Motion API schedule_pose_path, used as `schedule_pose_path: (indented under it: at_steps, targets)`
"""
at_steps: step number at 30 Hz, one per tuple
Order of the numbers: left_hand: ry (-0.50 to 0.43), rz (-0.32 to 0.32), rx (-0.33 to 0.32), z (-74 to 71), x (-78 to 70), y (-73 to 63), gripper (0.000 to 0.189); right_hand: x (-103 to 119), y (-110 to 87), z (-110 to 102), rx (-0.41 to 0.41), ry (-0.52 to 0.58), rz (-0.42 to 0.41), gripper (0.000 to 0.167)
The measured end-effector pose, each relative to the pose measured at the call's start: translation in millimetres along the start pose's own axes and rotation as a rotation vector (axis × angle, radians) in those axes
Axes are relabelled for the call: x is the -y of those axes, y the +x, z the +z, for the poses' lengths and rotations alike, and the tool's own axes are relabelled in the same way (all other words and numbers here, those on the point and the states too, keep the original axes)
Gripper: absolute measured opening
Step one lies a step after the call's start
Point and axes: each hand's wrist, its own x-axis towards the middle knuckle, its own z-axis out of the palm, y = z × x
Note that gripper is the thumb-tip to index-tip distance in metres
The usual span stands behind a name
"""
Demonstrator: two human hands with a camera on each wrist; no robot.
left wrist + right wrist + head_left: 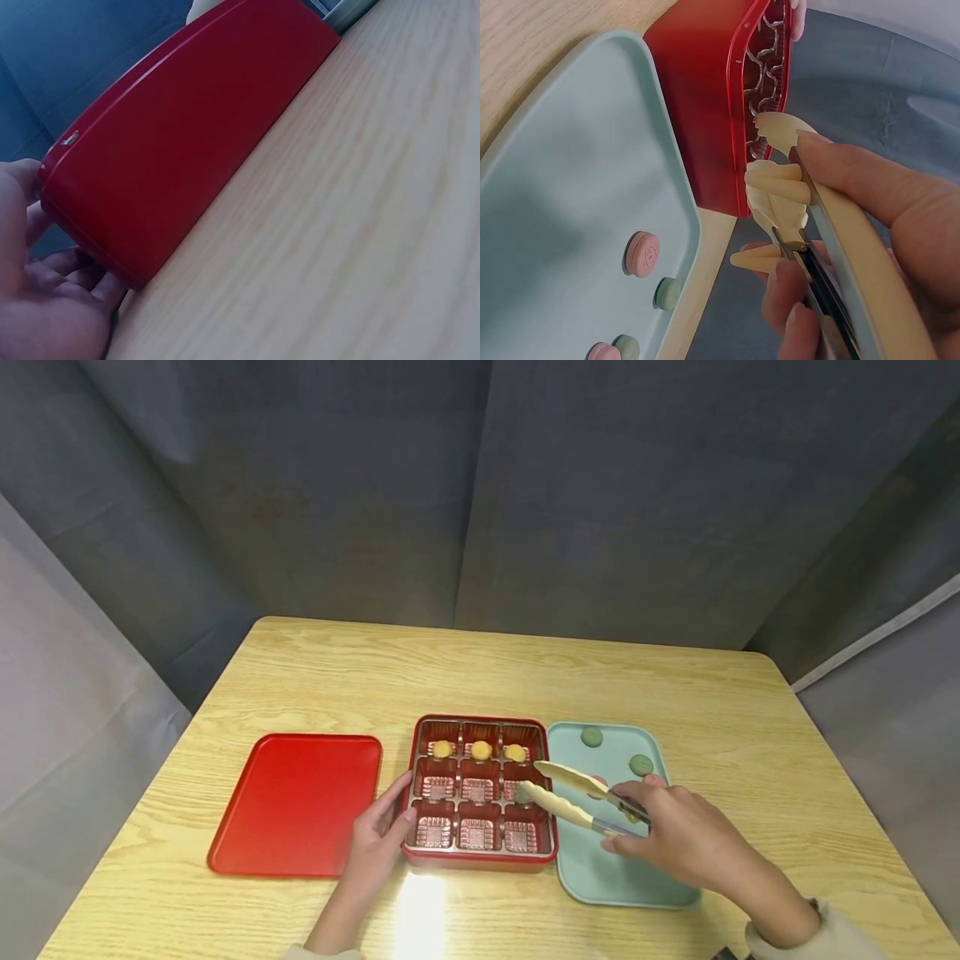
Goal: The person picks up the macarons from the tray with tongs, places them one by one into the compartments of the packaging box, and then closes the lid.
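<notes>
A red box (480, 862) with a clear divided insert stands mid-table. Three yellow macarons (482, 750) sit in its back row, one per compartment. My left hand (377, 835) holds the box's left side, thumb at the rim and fingers against the wall. My right hand (678, 835) grips cream-tipped tongs (564, 807), whose arms stand apart over the box's right edge. Under the nearer tip, a green macaron (522, 793) shows in the middle row's right compartment, partly hidden. The right wrist view shows the tong tips (778, 184) close to the box rim.
Right of the box lies a pale teal tray (622, 881) carrying green macarons (592, 737) and pink macarons (643, 253), some partly hidden by my right hand in the head view. A flat red tray (296, 802) lies on the left. Grey curtains (480, 502) surround the wooden table.
</notes>
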Motion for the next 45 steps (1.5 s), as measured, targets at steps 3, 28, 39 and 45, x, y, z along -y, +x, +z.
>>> schedule_pose_path:
  at_steps: [3,28,39,45]
  targets:
    - [0.000,0.004,-0.001,0.0,0.0,0.4,0.052,-2.4,-1.1,-1.1,-0.006,-0.006,0.005,0.057]
    - [0.015,-0.015,-0.012,0.5,-1.1,-1.0,0.052,-80.3,-10.9,-24.3,0.044,-0.063,0.188,0.079]
    - [0.014,-0.017,-0.018,1.4,-0.7,-0.2,0.052,-101.0,-4.3,-27.8,0.111,-0.066,0.238,0.080]
    - [0.023,-0.025,-0.021,0.7,-0.6,-0.5,0.052,-107.4,-1.5,-25.5,0.141,-0.051,0.247,0.080]
